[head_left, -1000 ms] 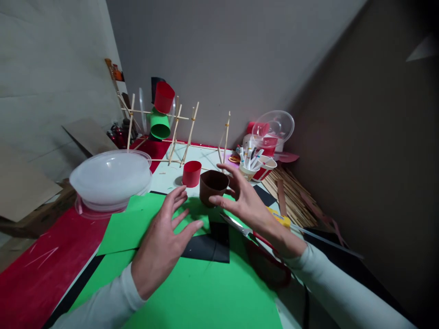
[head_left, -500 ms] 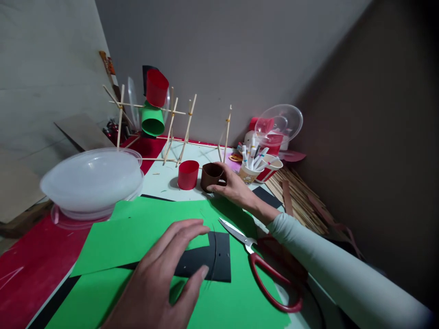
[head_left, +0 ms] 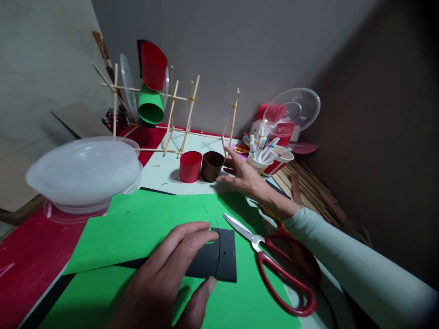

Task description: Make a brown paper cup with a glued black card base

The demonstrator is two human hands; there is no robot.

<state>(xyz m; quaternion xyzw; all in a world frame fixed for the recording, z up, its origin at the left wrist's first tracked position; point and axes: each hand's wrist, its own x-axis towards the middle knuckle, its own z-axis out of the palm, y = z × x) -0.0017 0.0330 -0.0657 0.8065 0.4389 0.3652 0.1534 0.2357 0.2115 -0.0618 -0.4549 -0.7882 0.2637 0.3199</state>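
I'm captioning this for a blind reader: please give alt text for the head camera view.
A left hand presses a black paper strip onto green paper, while the open right hand hovers beside a brown cup next to a red cup. Red-handled scissors lie nearby.

No text, label, brand, number or sign can be read anywhere. The paper cup holding the markers, just right of the brown cup, carries a print too small and blurred to make out.
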